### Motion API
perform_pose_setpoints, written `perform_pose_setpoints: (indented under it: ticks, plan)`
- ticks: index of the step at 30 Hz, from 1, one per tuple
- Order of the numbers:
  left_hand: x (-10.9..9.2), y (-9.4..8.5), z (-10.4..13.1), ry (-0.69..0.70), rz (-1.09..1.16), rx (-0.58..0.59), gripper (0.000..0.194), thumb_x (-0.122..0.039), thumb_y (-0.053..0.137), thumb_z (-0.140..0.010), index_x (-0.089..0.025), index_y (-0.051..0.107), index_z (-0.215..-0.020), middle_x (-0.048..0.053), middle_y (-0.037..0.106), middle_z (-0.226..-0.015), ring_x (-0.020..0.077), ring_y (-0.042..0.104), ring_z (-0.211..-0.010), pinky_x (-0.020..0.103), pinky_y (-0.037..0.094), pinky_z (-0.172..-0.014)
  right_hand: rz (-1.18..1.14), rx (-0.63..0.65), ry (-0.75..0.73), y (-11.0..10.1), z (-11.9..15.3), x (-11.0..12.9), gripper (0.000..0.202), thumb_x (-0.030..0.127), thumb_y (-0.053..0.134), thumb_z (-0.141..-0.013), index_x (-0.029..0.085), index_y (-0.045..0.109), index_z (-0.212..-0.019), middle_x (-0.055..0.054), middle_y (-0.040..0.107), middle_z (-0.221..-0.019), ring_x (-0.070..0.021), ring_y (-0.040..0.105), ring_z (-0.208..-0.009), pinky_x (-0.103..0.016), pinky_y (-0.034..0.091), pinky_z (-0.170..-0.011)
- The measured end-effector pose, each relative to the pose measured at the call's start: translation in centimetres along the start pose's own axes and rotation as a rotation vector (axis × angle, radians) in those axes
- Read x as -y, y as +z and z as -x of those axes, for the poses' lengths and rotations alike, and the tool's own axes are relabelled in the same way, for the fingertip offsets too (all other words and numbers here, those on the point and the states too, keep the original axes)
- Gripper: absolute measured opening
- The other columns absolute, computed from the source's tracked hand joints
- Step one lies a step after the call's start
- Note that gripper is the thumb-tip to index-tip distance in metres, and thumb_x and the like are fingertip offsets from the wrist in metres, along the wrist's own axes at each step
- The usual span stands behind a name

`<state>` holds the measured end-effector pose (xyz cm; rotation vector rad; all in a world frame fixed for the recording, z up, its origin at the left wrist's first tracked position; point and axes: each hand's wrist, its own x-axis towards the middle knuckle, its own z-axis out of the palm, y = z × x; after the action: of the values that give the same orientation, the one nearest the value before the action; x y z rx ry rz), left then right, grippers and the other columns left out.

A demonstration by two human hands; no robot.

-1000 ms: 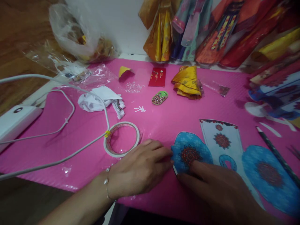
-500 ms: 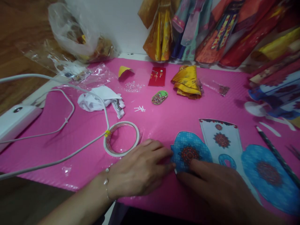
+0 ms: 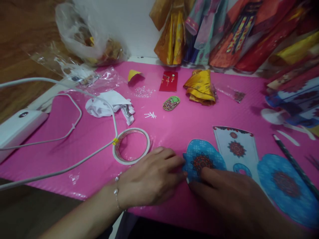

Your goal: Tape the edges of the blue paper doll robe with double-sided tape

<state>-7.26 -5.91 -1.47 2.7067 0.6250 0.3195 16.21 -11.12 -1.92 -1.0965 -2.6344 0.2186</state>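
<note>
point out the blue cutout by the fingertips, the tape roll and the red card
Blue cutout (image 3: pixel 201 159): head view, its round motif.
Tape roll (image 3: pixel 128 162): head view, its near rim.
Red card (image 3: pixel 168 82): head view, its middle.

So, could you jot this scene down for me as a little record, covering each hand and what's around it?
Left hand: fingertips at the left edge of the blue patterned piece
Right hand: fingers over that piece's lower part
Grip: firmness can't be told
Near left hand: roll of tape, lying flat
Right of the piece: white printed piece, second blue piece, dark pencil-like stick
Farther back: red card, yellow folded cloth
Surface: pink covering
</note>
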Motion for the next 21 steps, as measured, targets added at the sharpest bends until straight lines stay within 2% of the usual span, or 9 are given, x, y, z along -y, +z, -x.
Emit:
perform_pose_setpoints:
  ticks: [5,8,12,17,21]
  plan:
    - [0.0,0.0,-0.1,-0.001,-0.004,0.007,0.025,-0.023,0.054,-0.094,-0.018,0.069,-0.114,0.01,0.068,-0.119,0.0283,0.057,-0.098,0.044,0.047,-0.084,0.036,-0.001,-0.082,-1.4,-1.0,0.5,0.045,-0.001,0.031,-0.094,0.022,0.06,-0.068,0.0,0.058,-0.062,-0.0168,0.051,-0.046,-0.035,0.027,-0.046]
    - [0.0,-0.1,-0.1,0.002,-0.01,0.01,0.023,-0.023,0.054,-0.094,-0.019,0.068,-0.111,0.01,0.068,-0.117,0.0269,0.056,-0.097,0.042,0.047,-0.085,0.047,0.002,-0.087,-1.6,-1.3,0.9,0.042,-0.004,0.032,-0.088,0.023,0.059,-0.072,0.002,0.059,-0.062,-0.0168,0.053,-0.046,-0.035,0.028,-0.044]
    - [-0.1,-0.1,0.0,-0.007,-0.015,-0.002,0.02,-0.023,0.054,-0.094,-0.021,0.068,-0.11,0.01,0.068,-0.115,0.0257,0.056,-0.098,0.04,0.047,-0.086,0.053,-0.014,-0.084,-1.8,-1.3,0.7,0.038,-0.002,0.034,-0.09,0.024,0.055,-0.072,0.003,0.06,-0.063,-0.0163,0.053,-0.045,-0.034,0.03,-0.044]
    - [-0.2,-0.2,0.0,-0.01,-0.004,-0.003,0.02,-0.022,0.055,-0.094,-0.021,0.067,-0.111,0.01,0.068,-0.115,0.0257,0.057,-0.099,0.041,0.047,-0.088,0.074,0.043,-0.102,-2.8,-1.3,-0.1,0.041,0.0,0.031,-0.093,0.023,0.059,-0.075,0.0,0.065,-0.067,-0.0173,0.059,-0.048,-0.034,0.035,-0.047]
    - [-0.2,-0.2,0.0,-0.003,0.005,-0.02,0.021,-0.021,0.055,-0.094,-0.021,0.068,-0.11,0.01,0.067,-0.115,0.0259,0.057,-0.1,0.041,0.047,-0.089,0.04,0.026,-0.104,-2.8,-1.4,0.0,0.04,-0.005,0.033,-0.086,0.023,0.058,-0.073,0.001,0.062,-0.064,-0.0158,0.056,-0.047,-0.033,0.032,-0.046]
